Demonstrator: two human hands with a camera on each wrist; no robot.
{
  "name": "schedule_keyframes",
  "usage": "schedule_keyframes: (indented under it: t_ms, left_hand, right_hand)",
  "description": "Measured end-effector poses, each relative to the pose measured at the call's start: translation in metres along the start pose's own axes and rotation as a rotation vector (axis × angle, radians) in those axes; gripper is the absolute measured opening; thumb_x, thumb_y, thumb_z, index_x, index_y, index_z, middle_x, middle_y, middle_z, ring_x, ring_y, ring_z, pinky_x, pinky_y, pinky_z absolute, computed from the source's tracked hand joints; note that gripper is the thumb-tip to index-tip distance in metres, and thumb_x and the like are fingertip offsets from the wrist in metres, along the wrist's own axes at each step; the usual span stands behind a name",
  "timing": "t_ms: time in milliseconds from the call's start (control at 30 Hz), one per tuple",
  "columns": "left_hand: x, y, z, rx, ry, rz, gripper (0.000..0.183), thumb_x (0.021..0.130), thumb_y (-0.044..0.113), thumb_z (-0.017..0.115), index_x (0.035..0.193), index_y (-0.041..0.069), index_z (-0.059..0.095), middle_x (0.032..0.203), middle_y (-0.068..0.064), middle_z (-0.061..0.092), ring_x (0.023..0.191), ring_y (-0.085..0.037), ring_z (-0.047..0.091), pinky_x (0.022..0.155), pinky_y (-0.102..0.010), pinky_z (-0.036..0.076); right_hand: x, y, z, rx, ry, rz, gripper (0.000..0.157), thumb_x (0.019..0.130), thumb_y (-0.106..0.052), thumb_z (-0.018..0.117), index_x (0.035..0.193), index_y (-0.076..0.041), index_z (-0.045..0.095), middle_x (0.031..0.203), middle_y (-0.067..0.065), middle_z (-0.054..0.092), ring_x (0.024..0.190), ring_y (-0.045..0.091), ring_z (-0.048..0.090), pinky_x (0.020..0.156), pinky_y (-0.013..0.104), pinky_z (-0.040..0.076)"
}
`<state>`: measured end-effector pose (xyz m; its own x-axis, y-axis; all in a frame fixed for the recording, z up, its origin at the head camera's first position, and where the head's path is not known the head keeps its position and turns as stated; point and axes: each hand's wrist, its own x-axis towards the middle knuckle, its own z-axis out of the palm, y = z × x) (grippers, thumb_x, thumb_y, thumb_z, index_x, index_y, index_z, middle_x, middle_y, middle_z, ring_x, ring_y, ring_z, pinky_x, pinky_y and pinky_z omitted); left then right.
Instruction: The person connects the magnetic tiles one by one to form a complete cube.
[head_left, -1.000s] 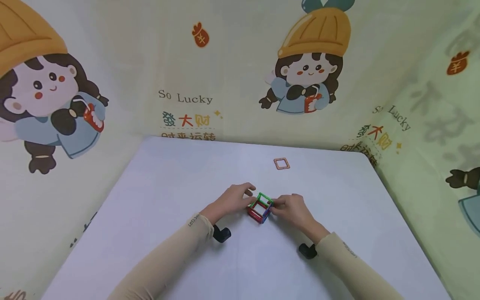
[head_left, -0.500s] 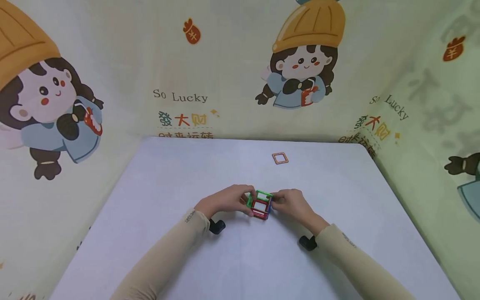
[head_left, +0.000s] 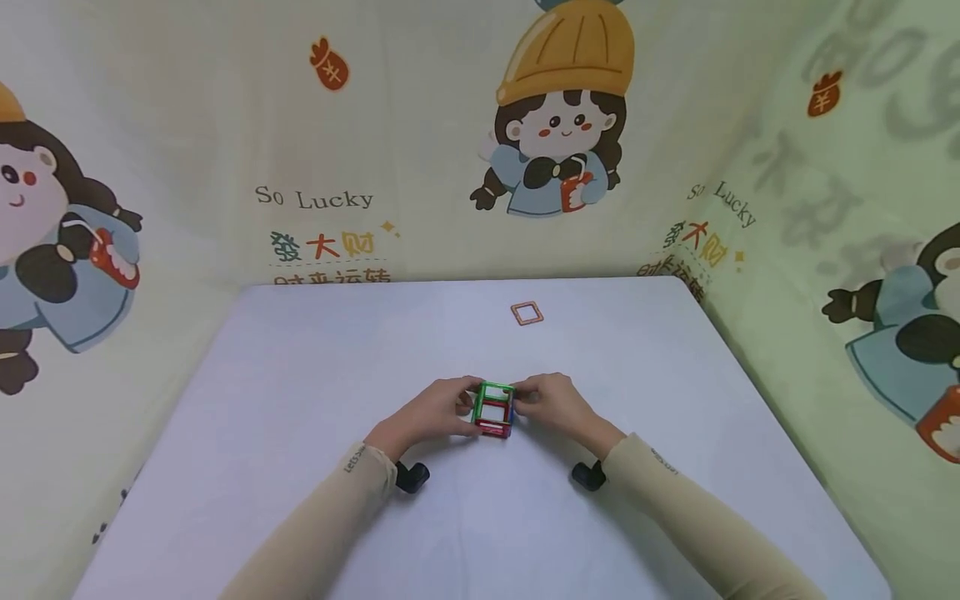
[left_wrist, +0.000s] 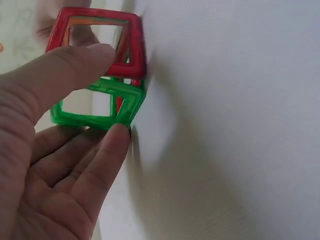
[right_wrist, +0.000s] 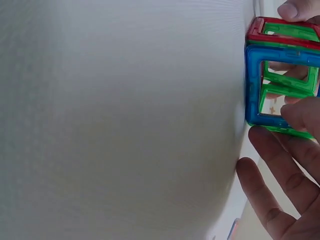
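A small box of hollow square magnetic tiles stands on the table between both hands. In the head view its red tile (head_left: 492, 430) faces the near side, with a green tile (head_left: 497, 384) at the far upper edge. A blue tile (right_wrist: 253, 87) forms the side toward the right hand. My left hand (head_left: 429, 414) grips the box, thumb against the red tile (left_wrist: 140, 45) and fingertips at the green tile (left_wrist: 82, 121). My right hand (head_left: 558, 408) pinches it by the blue side, thumb on that tile and fingers behind. Its fingers partly hide the box's far corner.
A single orange square tile (head_left: 531, 322) lies flat farther back on the white table (head_left: 352, 350). Printed cloth (head_left: 427, 150) hangs behind and beside the table. Black wrist cameras (head_left: 412, 477) sit under both sleeves.
The box has turned so its red side faces nearer. My left hand has shifted from its upper left to grip its left side, while the right stays by the blue side. The head view has swung right.
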<state>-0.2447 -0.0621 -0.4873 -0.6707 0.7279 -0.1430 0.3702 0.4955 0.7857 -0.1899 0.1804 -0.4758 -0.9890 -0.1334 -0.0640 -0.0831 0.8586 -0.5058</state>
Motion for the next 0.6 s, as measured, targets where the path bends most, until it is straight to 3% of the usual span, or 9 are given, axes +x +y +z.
schedule_keyframes:
  t_ms: [133, 300, 400, 600]
  left_hand:
    - [-0.0028, -0.0055, -0.0001, 0.001, 0.003, 0.058, 0.085, 0.082, 0.018, 0.089, 0.155, 0.018, 0.045, 0.141, -0.003, 0.060, 0.108, -0.014, 0.067, 0.094, -0.035, 0.055]
    - [-0.0051, -0.0070, -0.0041, 0.047, -0.002, 0.161, 0.057, 0.088, 0.016, 0.084, 0.137, 0.023, 0.057, 0.135, 0.003, 0.061, 0.107, -0.013, 0.067, 0.095, -0.033, 0.054]
    - [-0.0031, -0.0066, -0.0055, 0.038, 0.008, 0.161, 0.049, 0.087, 0.016, 0.085, 0.128, 0.021, 0.058, 0.129, 0.004, 0.064, 0.108, -0.013, 0.068, 0.096, -0.033, 0.054]
    - [-0.0028, -0.0112, -0.0046, 0.012, 0.005, 0.160, 0.056, 0.086, 0.014, 0.085, 0.133, 0.017, 0.055, 0.130, 0.001, 0.064, 0.108, -0.015, 0.068, 0.097, -0.034, 0.054]
  right_hand:
    - [0.0007, -0.0008, 0.0011, 0.002, -0.019, -0.017, 0.031, 0.090, -0.020, 0.076, 0.120, -0.010, 0.078, 0.111, 0.004, 0.079, 0.089, 0.012, 0.064, 0.075, 0.029, 0.051]
    - [0.0024, -0.0007, 0.0001, 0.000, -0.007, -0.026, 0.030, 0.090, -0.019, 0.075, 0.119, -0.009, 0.078, 0.111, 0.005, 0.079, 0.092, 0.014, 0.066, 0.079, 0.032, 0.053]
    - [0.0036, -0.0017, -0.0025, 0.000, -0.002, -0.020, 0.031, 0.090, -0.019, 0.075, 0.120, -0.008, 0.078, 0.113, 0.005, 0.078, 0.101, 0.017, 0.069, 0.085, 0.037, 0.055]
    - [0.0049, -0.0026, 0.0001, 0.008, -0.011, -0.024, 0.031, 0.091, -0.019, 0.075, 0.119, -0.008, 0.078, 0.113, 0.007, 0.078, 0.107, 0.024, 0.071, 0.092, 0.044, 0.056]
